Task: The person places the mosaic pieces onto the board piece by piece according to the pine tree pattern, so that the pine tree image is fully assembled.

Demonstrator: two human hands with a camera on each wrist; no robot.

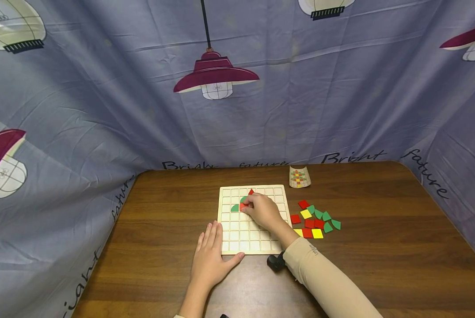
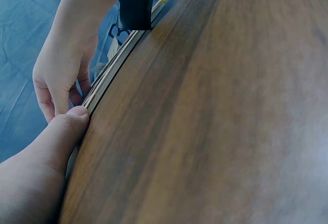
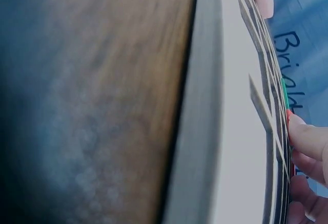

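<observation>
Beige fabric sleeve (image 1: 328,278) foremost, the right grip (image 1: 264,212) is pinching a red square tile (image 1: 243,206), apparently seating it on the pale gridded board (image 1: 245,235), likely needing alignment, left hand (image 1: 212,258) lying straight-fingered.

The tabletop (image 1: 165,212) looks like smooth, grained wood, with a soft sheen at its near side. The board (image 1: 255,245) appears to be pale, matt wood, crossed by thin raised ridges. The coloured pieces (image 1: 317,233) look smooth and evenly finished. A thin, curling card (image 1: 299,177) resembles paper. The backdrop (image 1: 237,128) is creased, matt cloth; the sleeve (image 1: 332,278), soft fabric; the wrist device (image 2: 136,6), dull black plastic.
</observation>
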